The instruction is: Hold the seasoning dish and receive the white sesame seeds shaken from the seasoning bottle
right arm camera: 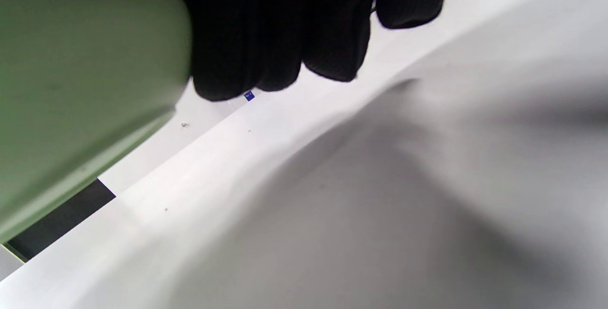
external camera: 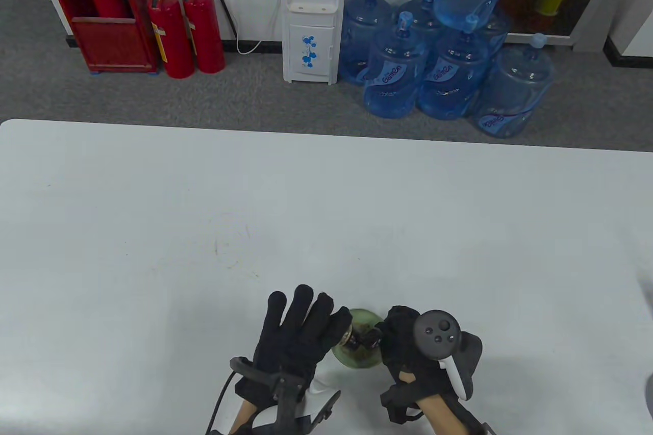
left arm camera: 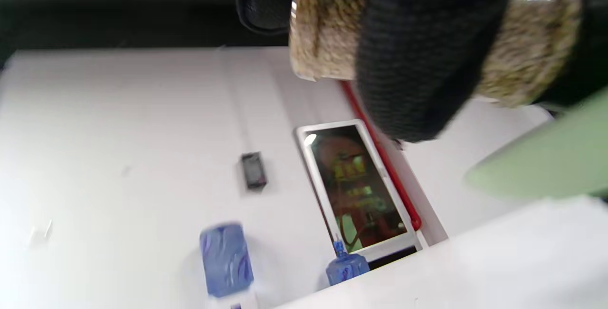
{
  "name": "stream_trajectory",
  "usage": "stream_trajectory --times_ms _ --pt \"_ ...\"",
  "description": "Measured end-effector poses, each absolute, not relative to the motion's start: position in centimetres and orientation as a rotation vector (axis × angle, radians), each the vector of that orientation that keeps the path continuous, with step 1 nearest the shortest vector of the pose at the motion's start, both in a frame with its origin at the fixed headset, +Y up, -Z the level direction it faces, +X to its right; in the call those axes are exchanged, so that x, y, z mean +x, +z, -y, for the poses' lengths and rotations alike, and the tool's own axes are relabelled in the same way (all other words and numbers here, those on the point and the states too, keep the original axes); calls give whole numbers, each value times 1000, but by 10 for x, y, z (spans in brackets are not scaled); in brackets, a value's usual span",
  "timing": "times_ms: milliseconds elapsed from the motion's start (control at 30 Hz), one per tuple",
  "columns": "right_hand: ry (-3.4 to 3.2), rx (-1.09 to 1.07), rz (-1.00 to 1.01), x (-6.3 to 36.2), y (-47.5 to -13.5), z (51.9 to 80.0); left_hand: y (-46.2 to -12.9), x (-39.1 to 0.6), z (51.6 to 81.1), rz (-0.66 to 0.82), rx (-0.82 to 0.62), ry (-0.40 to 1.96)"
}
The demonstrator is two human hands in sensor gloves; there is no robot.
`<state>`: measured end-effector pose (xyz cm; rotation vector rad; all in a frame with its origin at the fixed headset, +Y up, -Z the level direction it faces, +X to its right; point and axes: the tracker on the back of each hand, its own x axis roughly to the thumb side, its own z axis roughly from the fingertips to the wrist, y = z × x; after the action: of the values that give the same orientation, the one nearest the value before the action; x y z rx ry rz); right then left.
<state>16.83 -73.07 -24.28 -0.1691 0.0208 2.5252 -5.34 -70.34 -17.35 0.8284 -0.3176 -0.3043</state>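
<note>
Your table view looks down from above and in front of you, over the white desk toward the far wall with the water bottles. Both hands enter at its bottom edge. Your left wrist view sits very close under the left hand and is turned on its side, facing the same wall and bottles. Your right wrist view is very close to the desk surface, tilted, under the right hand. All three views share the green dish.
</note>
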Motion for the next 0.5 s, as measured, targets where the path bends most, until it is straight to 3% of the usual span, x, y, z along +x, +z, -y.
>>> stream_trajectory --times_ms 33,100,133,167,200,233,267,300,367,400,433,500 --pt "2523 -173 -23 168 -243 731 -167 -56 692 287 919 -211" --pt "2514 -170 -24 168 -242 730 -172 -56 693 275 823 -18" --pt "2524 -159 -26 167 -242 731 -179 -52 706 273 722 -139" --pt "2531 -158 -27 167 -243 731 -177 -51 710 301 726 -239" --pt "2536 -162 -29 167 -242 732 -173 -51 704 327 837 -295" --pt "2531 -166 -31 167 -242 732 -166 -55 692 296 923 -213" --pt "2521 -168 -30 166 -242 731 -166 -58 689 270 918 -75" --pt "2520 -158 -29 166 -242 731 -175 -55 697 276 785 -4" --pt "2540 -149 -31 165 -242 732 -177 -50 709 303 738 -238" --pt "2546 -154 -35 165 -242 734 -171 -51 701 319 871 -288" --pt "2543 -156 -39 165 -242 734 -167 -54 692 284 928 -210" --pt "2530 -150 -41 164 -242 733 -176 -55 695 258 803 -12"
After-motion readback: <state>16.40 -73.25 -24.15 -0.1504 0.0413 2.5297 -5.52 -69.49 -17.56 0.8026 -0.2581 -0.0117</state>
